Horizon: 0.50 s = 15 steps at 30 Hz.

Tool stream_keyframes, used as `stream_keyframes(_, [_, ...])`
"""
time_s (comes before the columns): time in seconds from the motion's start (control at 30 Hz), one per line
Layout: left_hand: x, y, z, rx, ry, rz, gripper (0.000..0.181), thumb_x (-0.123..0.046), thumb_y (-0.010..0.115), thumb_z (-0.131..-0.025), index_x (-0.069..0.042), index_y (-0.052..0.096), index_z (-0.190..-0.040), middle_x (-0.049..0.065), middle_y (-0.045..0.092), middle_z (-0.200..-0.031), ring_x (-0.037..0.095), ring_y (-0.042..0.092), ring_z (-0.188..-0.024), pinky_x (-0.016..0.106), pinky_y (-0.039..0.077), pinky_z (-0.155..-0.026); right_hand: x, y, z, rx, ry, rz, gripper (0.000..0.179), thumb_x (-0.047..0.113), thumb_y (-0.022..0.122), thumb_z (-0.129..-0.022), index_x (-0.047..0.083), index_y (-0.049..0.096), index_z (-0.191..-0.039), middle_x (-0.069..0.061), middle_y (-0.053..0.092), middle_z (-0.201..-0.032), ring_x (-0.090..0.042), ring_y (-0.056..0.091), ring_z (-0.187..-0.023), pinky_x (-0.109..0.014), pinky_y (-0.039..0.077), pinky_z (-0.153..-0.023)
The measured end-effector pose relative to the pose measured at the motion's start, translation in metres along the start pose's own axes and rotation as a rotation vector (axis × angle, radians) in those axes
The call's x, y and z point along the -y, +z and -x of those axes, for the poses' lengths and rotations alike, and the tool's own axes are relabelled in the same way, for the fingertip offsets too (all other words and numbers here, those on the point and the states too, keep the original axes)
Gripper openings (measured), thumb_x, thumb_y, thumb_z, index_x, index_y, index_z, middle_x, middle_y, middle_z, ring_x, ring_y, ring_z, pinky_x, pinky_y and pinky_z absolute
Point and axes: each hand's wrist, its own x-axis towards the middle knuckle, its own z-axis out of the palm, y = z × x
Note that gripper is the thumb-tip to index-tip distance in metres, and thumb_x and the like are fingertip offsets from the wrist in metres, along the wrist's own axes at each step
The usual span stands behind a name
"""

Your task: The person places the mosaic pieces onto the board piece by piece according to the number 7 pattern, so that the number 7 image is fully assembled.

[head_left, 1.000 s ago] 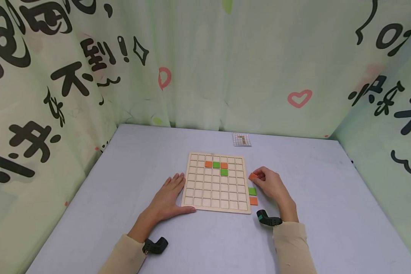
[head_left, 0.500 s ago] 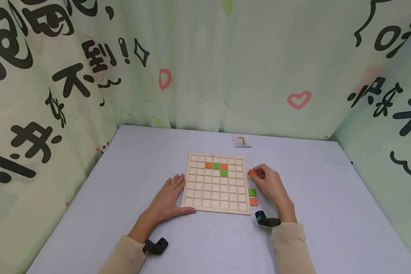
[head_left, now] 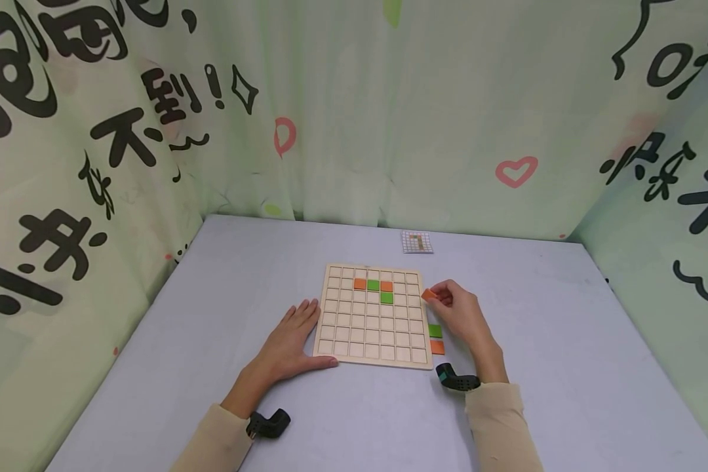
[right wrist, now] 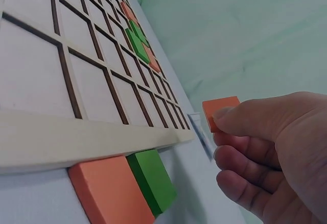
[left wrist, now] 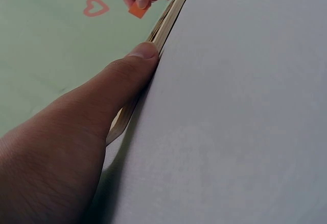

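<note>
My right hand (head_left: 466, 318) pinches an orange square tile (right wrist: 225, 103) between thumb and fingers, raised just beyond the right edge of the wooden grid board (head_left: 360, 335). My left hand (head_left: 289, 341) rests at the board's near left corner. Its fingers lie straight along the left side and the thumb (left wrist: 138, 58) presses the front edge. Set in the grid's upper part are an orange tile (head_left: 360, 284), a green tile (head_left: 373, 285) and another orange tile (head_left: 386, 286) in a row. One more green tile (head_left: 386, 298) sits below the right end of that row.
Against the board's right side lie a loose green tile (right wrist: 152, 179) and a loose orange tile (right wrist: 112, 189). A small card with a printed grid pattern (head_left: 417, 242) lies near the far edge of the white table (head_left: 271, 246). Curtains (head_left: 342, 131) surround the table.
My right hand has moved slightly forward and left with the orange tile, closer to the board's right edge. The left hand and the placed tiles have stayed put.
</note>
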Motion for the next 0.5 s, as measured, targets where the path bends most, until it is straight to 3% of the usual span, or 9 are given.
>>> stream_keyframes(0.5, [0.0, -0.001, 0.001, 0.003, 0.0, -0.004, 0.113, -0.074, 0.066, -0.078, -0.001, 0.031, -0.156, 0.011, 0.025, -0.166, 0.026, 0.019, -0.157, 0.044, 0.015, -0.13, 0.01, 0.011, -0.002, 0.015, -0.041, -0.016, 0.026, 0.017, 0.061, -0.099, 0.002, 0.061, -0.121, -0.014, 0.067, -0.109, -0.025, 0.06, -0.095, -0.035, 0.055, -0.085])
